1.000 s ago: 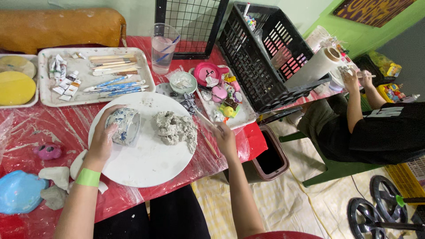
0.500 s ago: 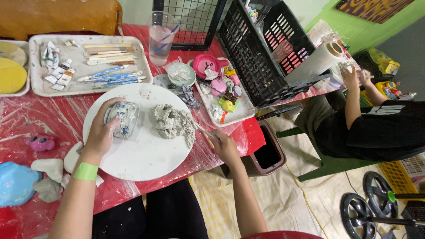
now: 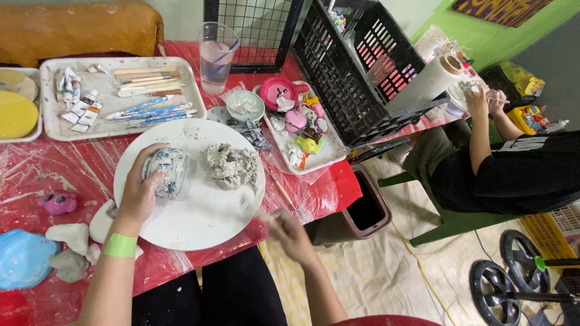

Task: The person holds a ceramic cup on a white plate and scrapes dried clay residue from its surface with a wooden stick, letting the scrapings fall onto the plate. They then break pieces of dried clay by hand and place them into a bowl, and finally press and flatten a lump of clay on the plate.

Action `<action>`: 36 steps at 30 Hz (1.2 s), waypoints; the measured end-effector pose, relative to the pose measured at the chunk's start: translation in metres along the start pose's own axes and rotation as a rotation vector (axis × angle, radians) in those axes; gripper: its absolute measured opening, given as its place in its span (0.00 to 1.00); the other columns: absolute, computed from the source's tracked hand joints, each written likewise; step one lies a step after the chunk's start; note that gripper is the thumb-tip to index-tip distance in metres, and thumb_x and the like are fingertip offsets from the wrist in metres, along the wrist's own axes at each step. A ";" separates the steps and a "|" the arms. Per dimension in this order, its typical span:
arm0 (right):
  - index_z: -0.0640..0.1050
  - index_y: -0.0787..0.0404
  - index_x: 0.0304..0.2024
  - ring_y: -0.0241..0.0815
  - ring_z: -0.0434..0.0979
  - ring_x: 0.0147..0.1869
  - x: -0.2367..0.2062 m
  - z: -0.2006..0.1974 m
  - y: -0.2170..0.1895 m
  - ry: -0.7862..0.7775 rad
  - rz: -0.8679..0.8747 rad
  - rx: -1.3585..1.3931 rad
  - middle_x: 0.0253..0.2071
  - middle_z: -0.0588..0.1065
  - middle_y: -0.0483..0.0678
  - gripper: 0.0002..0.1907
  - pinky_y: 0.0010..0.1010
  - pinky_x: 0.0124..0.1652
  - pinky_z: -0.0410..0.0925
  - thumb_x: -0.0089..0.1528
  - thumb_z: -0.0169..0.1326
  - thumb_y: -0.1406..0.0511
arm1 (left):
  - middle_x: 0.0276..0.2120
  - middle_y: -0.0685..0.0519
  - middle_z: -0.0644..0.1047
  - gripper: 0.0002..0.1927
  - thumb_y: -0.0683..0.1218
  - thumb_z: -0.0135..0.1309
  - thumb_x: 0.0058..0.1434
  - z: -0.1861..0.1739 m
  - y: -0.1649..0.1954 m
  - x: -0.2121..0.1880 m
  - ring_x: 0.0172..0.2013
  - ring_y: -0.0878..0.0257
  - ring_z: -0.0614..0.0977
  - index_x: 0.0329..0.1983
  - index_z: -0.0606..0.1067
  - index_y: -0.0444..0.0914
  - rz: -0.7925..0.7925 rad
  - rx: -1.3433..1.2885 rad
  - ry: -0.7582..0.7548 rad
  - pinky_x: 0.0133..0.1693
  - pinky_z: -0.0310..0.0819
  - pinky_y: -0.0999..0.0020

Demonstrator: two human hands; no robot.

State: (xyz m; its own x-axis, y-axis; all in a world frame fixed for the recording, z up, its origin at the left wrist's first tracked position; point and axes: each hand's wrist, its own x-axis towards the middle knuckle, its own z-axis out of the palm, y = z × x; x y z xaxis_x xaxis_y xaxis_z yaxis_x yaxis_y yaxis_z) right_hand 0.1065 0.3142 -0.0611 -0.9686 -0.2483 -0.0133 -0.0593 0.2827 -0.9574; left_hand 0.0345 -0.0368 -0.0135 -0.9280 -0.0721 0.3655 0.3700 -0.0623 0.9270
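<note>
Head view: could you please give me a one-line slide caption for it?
Left hand grips a blue-patterned cup on a white plate beside a clay lump; right hand hangs off the table edge.

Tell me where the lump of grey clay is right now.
In the head view the lump of grey clay lies on the white plate, just right of the blue-and-white cup that the left hand holds.

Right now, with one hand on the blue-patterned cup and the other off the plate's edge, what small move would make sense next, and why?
Probably bring the right hand back onto the white plate toward the grey clay lump. The left hand grips the blue-patterned cup on the plate, while the right hand hangs blurred off the table edge, seemingly empty, with the clay just beside the cup.
</note>
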 end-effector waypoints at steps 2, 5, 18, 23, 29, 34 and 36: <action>0.70 0.63 0.41 0.29 0.64 0.37 0.015 -0.013 0.006 0.113 -0.142 -0.021 0.34 0.66 0.40 0.06 0.25 0.36 0.64 0.75 0.46 0.69 | 0.60 0.47 0.72 0.29 0.48 0.46 0.60 0.001 0.001 0.000 0.62 0.59 0.71 0.63 0.69 0.32 -0.004 -0.010 -0.005 0.67 0.59 0.66; 0.73 0.61 0.45 0.28 0.63 0.32 0.037 -0.025 0.012 0.269 -0.054 -0.171 0.28 0.66 0.40 0.04 0.22 0.33 0.62 0.70 0.47 0.68 | 0.59 0.47 0.73 0.28 0.48 0.46 0.60 0.002 0.004 0.000 0.63 0.59 0.72 0.63 0.69 0.33 0.013 0.028 0.004 0.67 0.59 0.66; 0.70 0.65 0.40 0.41 0.75 0.39 0.044 -0.018 0.027 0.257 -0.212 -0.312 0.36 0.76 0.51 0.05 0.32 0.42 0.69 0.67 0.54 0.71 | 0.57 0.48 0.73 0.26 0.46 0.46 0.60 0.006 0.008 -0.001 0.59 0.61 0.72 0.63 0.70 0.34 -0.048 0.013 0.002 0.64 0.62 0.67; 0.73 0.66 0.39 0.49 0.77 0.36 0.025 -0.034 0.036 0.299 -0.106 -0.522 0.33 0.76 0.57 0.05 0.36 0.38 0.70 0.65 0.54 0.69 | 0.57 0.47 0.73 0.27 0.47 0.48 0.61 0.009 0.014 0.001 0.60 0.60 0.72 0.63 0.69 0.33 -0.042 0.019 0.018 0.64 0.61 0.66; 0.74 0.66 0.44 0.45 0.81 0.39 -0.005 -0.078 0.055 0.411 -0.242 -0.507 0.37 0.78 0.53 0.06 0.34 0.39 0.71 0.67 0.51 0.69 | 0.60 0.47 0.72 0.27 0.50 0.44 0.64 0.007 0.013 0.001 0.62 0.59 0.71 0.64 0.68 0.32 0.044 -0.095 0.062 0.66 0.59 0.66; 0.70 0.60 0.47 0.30 0.63 0.28 -0.014 -0.060 0.059 0.357 0.042 0.133 0.27 0.68 0.41 0.05 0.22 0.28 0.58 0.69 0.47 0.67 | 0.64 0.48 0.71 0.30 0.57 0.43 0.70 0.012 -0.002 -0.002 0.65 0.56 0.70 0.68 0.65 0.35 -0.238 -0.655 0.276 0.67 0.61 0.57; 0.68 0.58 0.47 0.28 0.59 0.26 -0.011 -0.042 0.053 0.291 0.103 0.438 0.27 0.64 0.39 0.04 0.21 0.26 0.53 0.70 0.47 0.67 | 0.65 0.49 0.70 0.33 0.59 0.46 0.67 0.013 -0.008 -0.016 0.65 0.53 0.70 0.70 0.63 0.37 -0.353 -0.905 0.310 0.65 0.63 0.50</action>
State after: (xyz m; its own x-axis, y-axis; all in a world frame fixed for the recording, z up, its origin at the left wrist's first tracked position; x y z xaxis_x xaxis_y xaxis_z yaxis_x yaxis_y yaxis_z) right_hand 0.1038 0.3709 -0.0996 -0.9946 0.0454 -0.0930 0.0861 -0.1365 -0.9869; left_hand 0.0460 -0.0220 -0.0257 -0.9859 -0.1501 -0.0734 0.0907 -0.8500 0.5190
